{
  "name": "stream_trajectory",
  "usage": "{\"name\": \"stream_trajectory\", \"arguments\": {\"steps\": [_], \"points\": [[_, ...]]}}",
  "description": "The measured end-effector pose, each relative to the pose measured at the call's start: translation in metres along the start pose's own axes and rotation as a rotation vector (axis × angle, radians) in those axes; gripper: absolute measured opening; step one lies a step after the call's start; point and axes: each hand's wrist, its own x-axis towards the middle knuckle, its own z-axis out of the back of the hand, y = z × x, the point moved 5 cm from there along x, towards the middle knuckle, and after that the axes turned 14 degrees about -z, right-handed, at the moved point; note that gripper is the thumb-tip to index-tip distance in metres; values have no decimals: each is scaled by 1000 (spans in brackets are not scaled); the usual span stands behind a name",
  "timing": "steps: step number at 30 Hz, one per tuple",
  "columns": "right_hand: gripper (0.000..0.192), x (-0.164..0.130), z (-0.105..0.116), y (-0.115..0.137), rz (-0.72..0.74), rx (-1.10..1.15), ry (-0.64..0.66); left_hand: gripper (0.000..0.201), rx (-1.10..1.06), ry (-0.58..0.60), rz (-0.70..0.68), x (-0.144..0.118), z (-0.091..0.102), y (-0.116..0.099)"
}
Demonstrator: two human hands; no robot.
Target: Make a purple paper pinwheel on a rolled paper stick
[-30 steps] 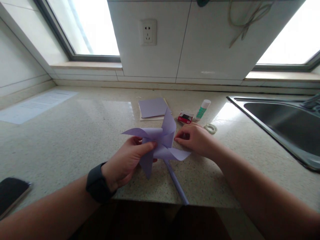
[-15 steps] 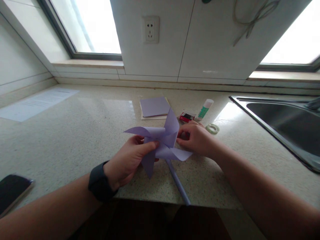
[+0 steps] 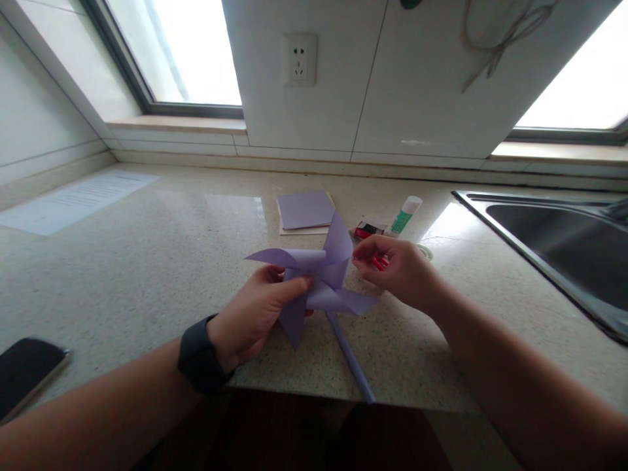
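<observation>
Lilac paper pinwheel (image 3: 318, 278) held just above the near edge of the speckled counter (image 3: 137, 261), about midway along it, four curled blades fanning up, left, down and right. Pinched at its hub by the left hand (image 3: 252, 317), thumb on the front, fingers closed behind. Rolled paper stick (image 3: 349, 356) running from under the hub toward the near edge, slanting right, its long axis near-to-far. Right hand (image 3: 400, 271) just beside the right blade, fingertips pressed together on a small red piece (image 3: 377, 263). Behind: lilac paper squares (image 3: 305, 210), red box (image 3: 367, 229), glue stick (image 3: 406, 214). Sink (image 3: 564, 248) at the right end; dark phone (image 3: 27, 373) at the near left.
</observation>
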Motion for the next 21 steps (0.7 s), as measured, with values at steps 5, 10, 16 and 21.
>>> {"name": "stream_trajectory", "arguments": {"steps": [5, 10, 16, 21], "points": [[14, -2, 10, 0, 22, 65, -78, 24, -10, -28, 2, 1, -2, -2], [8, -11, 19, 10, 48, 195, -144, 20, -42, -44, 12, 0, -2, -1], [10, -19, 19, 21, 119, 257, -118, 21, -72, -81, 6, 0, -1, -1], [13, -33, 27, 36, 245, 277, -215, 20, -78, -69, -11, 1, -2, 0]]}}
